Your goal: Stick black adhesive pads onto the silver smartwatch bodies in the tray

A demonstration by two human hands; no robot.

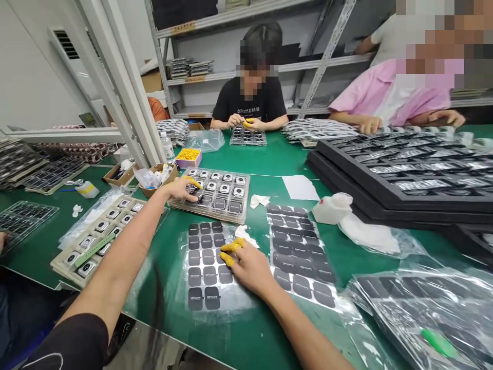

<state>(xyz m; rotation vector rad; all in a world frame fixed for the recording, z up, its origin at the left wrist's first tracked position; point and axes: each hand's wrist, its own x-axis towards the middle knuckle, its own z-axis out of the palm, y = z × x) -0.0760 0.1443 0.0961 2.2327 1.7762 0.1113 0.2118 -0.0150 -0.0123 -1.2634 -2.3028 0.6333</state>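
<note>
Nearest the camera, a black sleeve (73, 341) covers the upper left arm, which extends forward over a green tabletop (262, 329). Left hand (180, 189): positioned at the left side of a clear plastic tray (208, 213) of square watch modules (224, 188); thumb and forefinger are spread around a module, but whether they grip it cannot be told. Right hand (248, 264): partly curled, palm down, fingertips on the right-hand column of a HiFuture label sheet (202, 259); whether a label is pinched cannot be told. Yellow finger cots are fitted on both hands (a purple box (189, 163) of similar yellow pieces stands behind the tray).

The label sheet lies flat, directly in front of the tray. A second label sheet (295, 249) lies to its right, with crumpled tissue (246, 235) near the right hand. Under the left forearm, a beige tray (63, 268) carries further modules; a green strap (94, 250) lies diagonally across it. Black foam trays (385, 208) are stacked at far right.
</note>
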